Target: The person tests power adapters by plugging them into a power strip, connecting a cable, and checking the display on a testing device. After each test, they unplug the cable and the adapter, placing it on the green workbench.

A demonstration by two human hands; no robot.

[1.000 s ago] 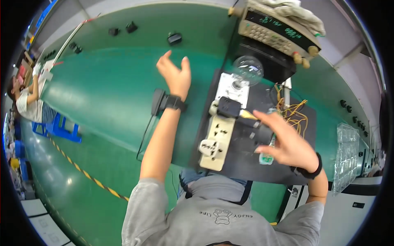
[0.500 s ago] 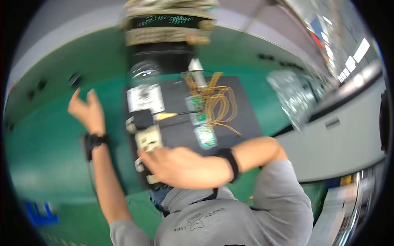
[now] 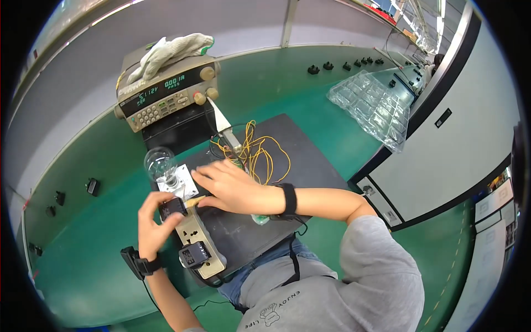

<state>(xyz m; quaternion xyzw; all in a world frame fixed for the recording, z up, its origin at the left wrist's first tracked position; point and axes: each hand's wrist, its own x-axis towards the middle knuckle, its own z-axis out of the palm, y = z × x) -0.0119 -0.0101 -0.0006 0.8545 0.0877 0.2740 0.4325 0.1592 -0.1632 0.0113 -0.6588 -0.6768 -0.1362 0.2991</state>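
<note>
My left hand (image 3: pixel 154 226) curves around a black power adapter (image 3: pixel 172 208) at the far part of a cream power strip (image 3: pixel 194 232), thumb on one side and fingers on the other. A yellow-ended cable plug (image 3: pixel 193 202) sits at the adapter's right side. Over it reaches my right hand (image 3: pixel 235 190), palm down, its thumb at the plug and its fingers stretched apart above. Another black adapter (image 3: pixel 194 254) is in the strip nearer me. Beyond my hands stands a clear glass bulb (image 3: pixel 160 162) on a white base (image 3: pixel 185 181). My right hand partly hides the cable and a green circuit board.
Yellow wires (image 3: pixel 268 157) lie coiled on the dark board (image 3: pixel 312 166), beside a white connector (image 3: pixel 229 138). A bench meter (image 3: pixel 168 91) with a glove (image 3: pixel 171 54) on top stands behind. Clear plastic trays (image 3: pixel 373 105) and several black adapters (image 3: pixel 328 65) are at the far right.
My left hand has come right from the green tabletop onto the far adapter. My right hand has left the strip's near end, where a second adapter now sits, and reached the plug.
</note>
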